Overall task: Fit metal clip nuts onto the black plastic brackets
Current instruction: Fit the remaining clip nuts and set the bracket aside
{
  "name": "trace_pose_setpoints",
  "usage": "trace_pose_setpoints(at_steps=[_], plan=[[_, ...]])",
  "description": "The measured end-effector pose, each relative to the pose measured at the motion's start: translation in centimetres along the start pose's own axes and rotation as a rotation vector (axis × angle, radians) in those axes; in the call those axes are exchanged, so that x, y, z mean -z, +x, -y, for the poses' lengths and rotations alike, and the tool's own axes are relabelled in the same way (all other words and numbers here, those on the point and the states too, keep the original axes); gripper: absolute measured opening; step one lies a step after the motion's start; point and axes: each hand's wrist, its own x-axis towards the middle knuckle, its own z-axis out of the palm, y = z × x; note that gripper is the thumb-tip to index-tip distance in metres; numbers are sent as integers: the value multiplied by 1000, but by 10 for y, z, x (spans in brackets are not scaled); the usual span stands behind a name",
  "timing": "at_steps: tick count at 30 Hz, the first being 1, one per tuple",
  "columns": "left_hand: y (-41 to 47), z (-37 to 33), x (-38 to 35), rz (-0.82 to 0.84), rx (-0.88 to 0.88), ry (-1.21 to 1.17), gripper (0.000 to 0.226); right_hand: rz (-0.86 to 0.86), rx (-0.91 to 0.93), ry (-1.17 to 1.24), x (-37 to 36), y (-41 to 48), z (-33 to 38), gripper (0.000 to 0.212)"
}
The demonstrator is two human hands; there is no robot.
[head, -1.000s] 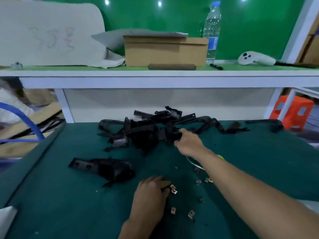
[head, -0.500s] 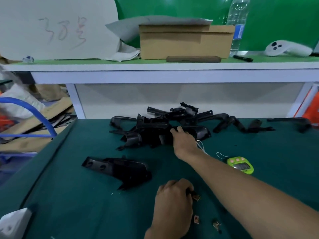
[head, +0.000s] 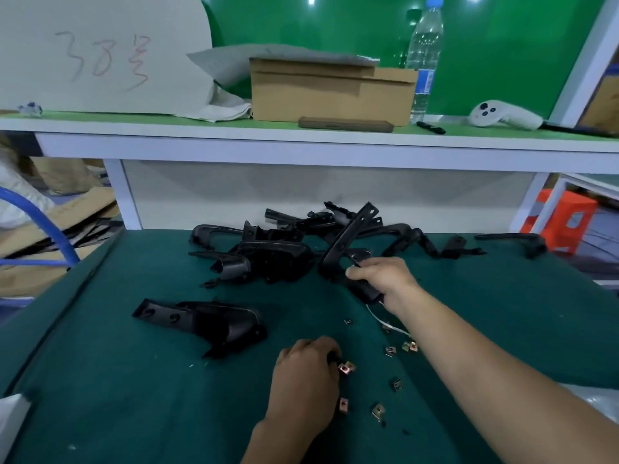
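A heap of black plastic brackets [head: 268, 252] lies at the back of the green table [head: 134, 380]. My right hand [head: 382, 276] grips one long black bracket [head: 345, 242] and holds it tilted up out of the heap. Another bracket [head: 214, 323] lies apart at the left. Several metal clip nuts [head: 395, 349] are scattered near the front. My left hand [head: 304, 380] rests on the table with curled fingers, pinching a clip nut [head: 346, 367] at its fingertips.
A white shelf [head: 301, 149] crosses above the table and carries a cardboard box [head: 331, 92], a water bottle [head: 423, 55] and a white controller [head: 502, 115]. An orange stool [head: 562, 222] stands at the right. A white cord [head: 385, 323] lies by my right wrist.
My right hand has closed on a long bracket and pulled it up and back from the heap. My left hand stays at the clip nuts.
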Motion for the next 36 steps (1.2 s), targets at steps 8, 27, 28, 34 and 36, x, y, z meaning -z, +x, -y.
trace_pose_setpoints(at_steps=[8,27,28,34,36], plan=[[-3,-2,-1,-8,5,25,24,-162,50,101,32,-20,-15,17],[-10,-24,14,126,-58,-527,6,138,97,359,94,-118,-56,26],[-9,-25,15,148,-28,-561,5,156,42,561,93,-119,-60,32],[-19,-30,0,-351,-49,-311,24,267,-88,687,66,-134,-84,47],[-25,-36,-3,-392,-342,-72,33,325,-20,666,55,-140,-85,40]])
